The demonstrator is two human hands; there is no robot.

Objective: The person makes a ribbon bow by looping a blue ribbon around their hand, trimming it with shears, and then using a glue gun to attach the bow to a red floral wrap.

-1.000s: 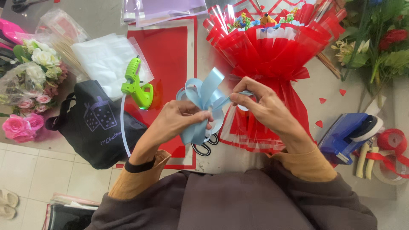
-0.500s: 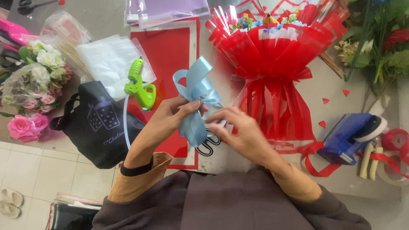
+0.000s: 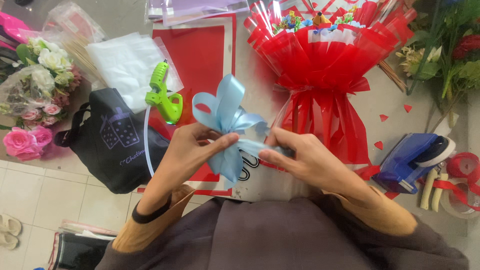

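A light blue ribbon bow (image 3: pixel 226 117) is held up over the table between both hands. My left hand (image 3: pixel 192 150) pinches the bow at its knot, with loops fanning above and a tail hanging below. My right hand (image 3: pixel 305 160) grips a strand of the same ribbon and draws it out to the right. Just behind the hands lies a bouquet wrapped in red cellophane (image 3: pixel 325 60), its stem end pointing toward me. Black scissor handles (image 3: pixel 248 167) peek out under the bow.
A green glue gun (image 3: pixel 162 92) lies on red paper (image 3: pixel 205 50) at left, beside a black bag (image 3: pixel 117 137) and pink and white flowers (image 3: pixel 30 100). A blue tape dispenser (image 3: pixel 412 160) and red ribbon rolls (image 3: pixel 462 172) sit at right.
The hands came lower and toward me with the bow. My right hand shifted from the bow's right side to pulling a ribbon strand out sideways. The loops now stand more spread.
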